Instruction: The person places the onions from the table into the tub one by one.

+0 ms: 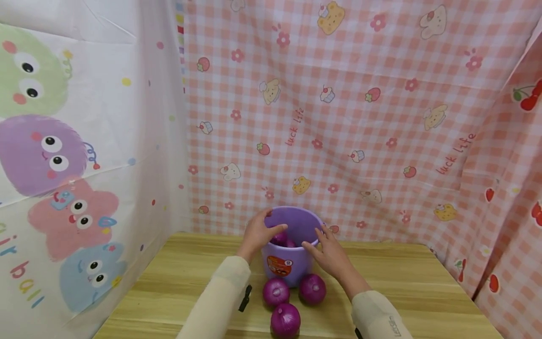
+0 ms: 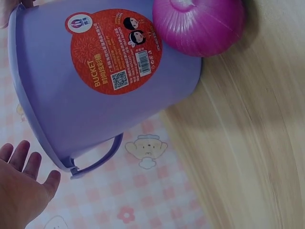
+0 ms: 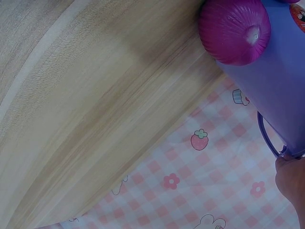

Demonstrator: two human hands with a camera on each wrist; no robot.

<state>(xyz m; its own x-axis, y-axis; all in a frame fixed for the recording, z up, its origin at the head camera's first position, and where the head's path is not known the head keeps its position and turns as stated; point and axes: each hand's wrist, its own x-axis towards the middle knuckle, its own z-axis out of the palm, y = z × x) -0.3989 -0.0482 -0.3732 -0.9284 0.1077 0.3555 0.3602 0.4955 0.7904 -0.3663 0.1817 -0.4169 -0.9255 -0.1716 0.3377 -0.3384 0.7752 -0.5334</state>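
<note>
A purple bucket (image 1: 284, 264) with a red round label stands on the table. Several purple onions (image 1: 279, 238) lie inside it. My left hand (image 1: 259, 234) hovers at the bucket's left rim with fingers spread, thumb reaching over the opening; in the left wrist view its fingers are extended beside the rim and handle (image 2: 102, 160), holding nothing. My right hand (image 1: 332, 252) is at the right rim, fingers spread and touching the edge near the handle joint in the right wrist view. Three purple onions, one on the left (image 1: 276, 292), one on the right (image 1: 312, 288) and one nearer (image 1: 285, 320), sit before the bucket.
The wooden table (image 1: 394, 278) ends at a pink checked curtain (image 1: 364, 117) close behind the bucket. A white printed sheet (image 1: 139, 141) hangs along the left side, and more pink cloth (image 1: 508, 188) on the right. A small black strap (image 1: 245, 298) shows beside the left sleeve.
</note>
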